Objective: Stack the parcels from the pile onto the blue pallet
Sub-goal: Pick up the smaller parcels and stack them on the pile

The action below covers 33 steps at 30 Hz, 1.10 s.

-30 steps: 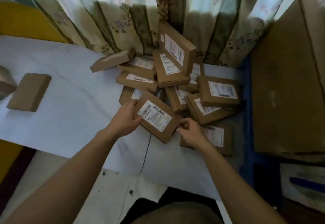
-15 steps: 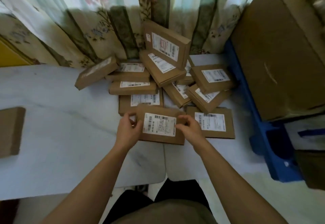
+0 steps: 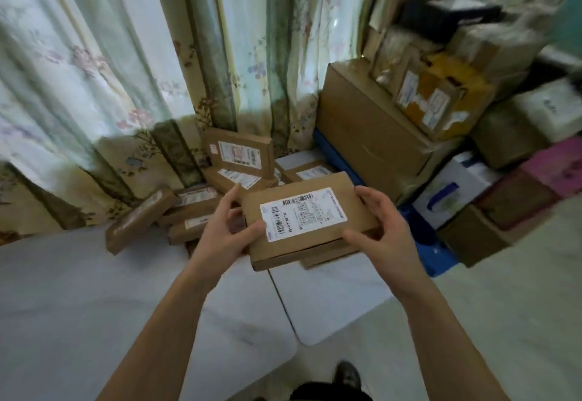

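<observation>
- Holding one flat parcel (image 3: 310, 219) clear of the pile (image 3: 220, 192) now; a second ago it lay on the white surface (image 3: 78, 290) at the pile's near edge with your hands just closing on its ends.
- Your view has swung right as well: the blue pallet (image 3: 422, 237) and its load show far more fully than before. Read that as pick done, carry under way, placement not yet made.
- Left hand (image 3: 225, 232): grips the parcel's left end, thumb over the top face near the label, forefinger stretched along the far edge.
- Right hand (image 3: 382, 227): grips the right end, thumb on the near right corner, fingers curled round the far corner.
- Parcel: thin brown cardboard box, label side up, white label (image 3: 303, 214) with barcodes; it rides slightly tilted, right end higher. It hangs above the near edge of the pile, just left of the pallet.
- Looks light and rigid; corners crisp, no crushing visible.
- Pile: a good number of like parcels remain against the curtain (image 3: 126, 70), one propped upright (image 3: 237, 151), others overlapping flat. Much of the job is left, by my reckoning.
- Pallet: already carries a large brown carton (image 3: 368, 123) with mixed boxes (image 3: 441, 98) stacked on and beside it; only its blue edge shows.
- Free room on the pallet is hard to judge from here; the carton's flat top seems the likeliest landing spot.
</observation>
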Each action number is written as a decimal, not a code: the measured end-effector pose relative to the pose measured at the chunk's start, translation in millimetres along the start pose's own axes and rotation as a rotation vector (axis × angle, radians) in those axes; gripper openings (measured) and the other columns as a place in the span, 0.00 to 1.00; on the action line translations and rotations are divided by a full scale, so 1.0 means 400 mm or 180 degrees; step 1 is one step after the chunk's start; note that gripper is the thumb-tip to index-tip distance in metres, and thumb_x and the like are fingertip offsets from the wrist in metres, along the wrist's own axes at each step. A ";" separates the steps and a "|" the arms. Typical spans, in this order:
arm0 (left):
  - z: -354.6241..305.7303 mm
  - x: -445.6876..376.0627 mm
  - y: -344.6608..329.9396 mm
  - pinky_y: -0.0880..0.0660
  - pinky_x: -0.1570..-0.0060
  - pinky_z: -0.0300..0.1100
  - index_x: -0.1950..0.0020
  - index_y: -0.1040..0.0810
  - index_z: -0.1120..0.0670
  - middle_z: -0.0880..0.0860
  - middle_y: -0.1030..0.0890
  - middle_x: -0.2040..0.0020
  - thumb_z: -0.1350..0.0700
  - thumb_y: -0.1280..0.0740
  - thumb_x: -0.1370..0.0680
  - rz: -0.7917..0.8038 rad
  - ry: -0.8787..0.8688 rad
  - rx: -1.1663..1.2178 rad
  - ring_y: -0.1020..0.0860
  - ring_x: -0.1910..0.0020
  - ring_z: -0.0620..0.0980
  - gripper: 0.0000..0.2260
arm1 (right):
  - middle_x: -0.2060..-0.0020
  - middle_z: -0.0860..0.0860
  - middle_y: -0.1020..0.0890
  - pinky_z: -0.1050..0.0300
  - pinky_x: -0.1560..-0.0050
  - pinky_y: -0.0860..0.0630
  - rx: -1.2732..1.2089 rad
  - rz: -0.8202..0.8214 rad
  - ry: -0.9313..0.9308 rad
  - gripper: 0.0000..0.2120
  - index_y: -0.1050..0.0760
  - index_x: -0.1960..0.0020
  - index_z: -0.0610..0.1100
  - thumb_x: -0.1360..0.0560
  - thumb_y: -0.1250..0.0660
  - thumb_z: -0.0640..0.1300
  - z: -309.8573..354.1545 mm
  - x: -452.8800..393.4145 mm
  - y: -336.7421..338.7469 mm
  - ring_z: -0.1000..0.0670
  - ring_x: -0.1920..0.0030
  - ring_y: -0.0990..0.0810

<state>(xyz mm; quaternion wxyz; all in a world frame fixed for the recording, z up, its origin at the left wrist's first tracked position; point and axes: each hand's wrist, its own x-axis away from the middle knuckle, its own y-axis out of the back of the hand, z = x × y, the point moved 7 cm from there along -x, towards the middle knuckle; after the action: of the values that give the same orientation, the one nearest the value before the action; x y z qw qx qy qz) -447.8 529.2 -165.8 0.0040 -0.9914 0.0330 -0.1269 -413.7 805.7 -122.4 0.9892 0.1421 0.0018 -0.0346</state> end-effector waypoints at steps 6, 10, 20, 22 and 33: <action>-0.159 0.013 -0.196 0.17 0.53 0.44 0.27 0.29 0.45 0.47 0.17 0.41 0.54 0.24 0.28 0.0307 -0.0621 0.0200 0.16 0.43 0.49 0.31 | 0.36 0.55 0.21 0.54 0.41 0.20 0.0086 -0.0397 0.0329 0.32 0.28 0.29 0.55 0.31 0.29 0.38 0.071 0.118 0.222 0.53 0.38 0.20; -0.214 0.036 -0.344 0.19 0.50 0.49 0.35 0.22 0.43 0.51 0.16 0.42 0.58 0.41 0.15 0.0409 -0.1038 -0.0387 0.17 0.45 0.52 0.14 | 0.40 0.54 0.19 0.49 0.43 0.19 0.0195 -0.0894 0.0454 0.31 0.26 0.29 0.55 0.27 0.27 0.34 0.056 0.214 0.398 0.50 0.42 0.19; -0.406 0.120 -0.891 0.21 0.50 0.45 0.33 0.25 0.49 0.45 0.18 0.48 0.65 0.37 0.20 0.0802 -0.2317 -0.2443 0.20 0.52 0.40 0.18 | 0.25 0.59 0.30 0.56 0.36 0.21 0.0839 -0.1579 0.0667 0.28 0.27 0.28 0.56 0.22 0.30 0.33 0.034 0.396 0.856 0.60 0.30 0.27; -0.424 0.124 -0.990 0.22 0.49 0.46 0.30 0.26 0.48 0.45 0.20 0.46 0.64 0.37 0.20 0.0849 -0.2472 -0.2675 0.21 0.51 0.42 0.20 | 0.27 0.59 0.28 0.59 0.37 0.22 0.0939 -0.1644 0.0679 0.29 0.29 0.27 0.56 0.22 0.30 0.35 0.021 0.408 0.941 0.61 0.32 0.27; -0.610 -0.002 -1.352 0.30 0.58 0.30 0.34 0.26 0.41 0.34 0.25 0.48 0.58 0.33 0.24 0.1068 -0.3026 -0.3137 0.24 0.51 0.30 0.21 | 0.38 0.56 0.21 0.57 0.39 0.20 0.1117 -0.1884 0.0679 0.27 0.29 0.27 0.58 0.22 0.28 0.41 -0.003 0.199 1.355 0.55 0.40 0.20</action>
<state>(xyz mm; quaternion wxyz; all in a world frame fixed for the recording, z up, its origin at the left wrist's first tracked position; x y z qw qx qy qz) -475.2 1069.0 79.0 -0.4120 -0.8073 0.2337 0.3520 -296.9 1319.6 27.6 0.8911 0.3059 0.1401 -0.3044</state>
